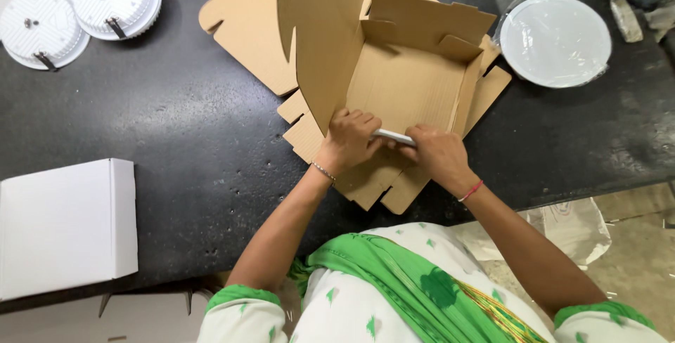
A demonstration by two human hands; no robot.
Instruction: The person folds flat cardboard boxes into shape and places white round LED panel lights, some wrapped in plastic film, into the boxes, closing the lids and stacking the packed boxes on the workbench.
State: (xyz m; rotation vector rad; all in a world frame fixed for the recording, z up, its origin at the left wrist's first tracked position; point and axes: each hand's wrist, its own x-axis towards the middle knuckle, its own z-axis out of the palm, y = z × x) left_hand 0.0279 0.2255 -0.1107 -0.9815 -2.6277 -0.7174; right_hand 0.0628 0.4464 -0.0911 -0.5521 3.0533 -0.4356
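Both hands pinch one front flap of brown corrugated cardboard box (408, 83), half-folded on black tabletop (176, 125): left hand (349, 139) & right hand (434, 152) gripping w/ fingers curled, side by side. Flap's long axis runs left-right between them; box body just beyond.

carton (404, 79) mid-table (176, 125), closed box (67, 227) left — bagged disc (555, 41) right

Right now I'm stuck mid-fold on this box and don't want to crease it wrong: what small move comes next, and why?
Probably press the near wall down and inward. Both the left hand and right hand pinch the near edge of the cardboard box, whose far and right walls already stand while the tall left flap stays up.
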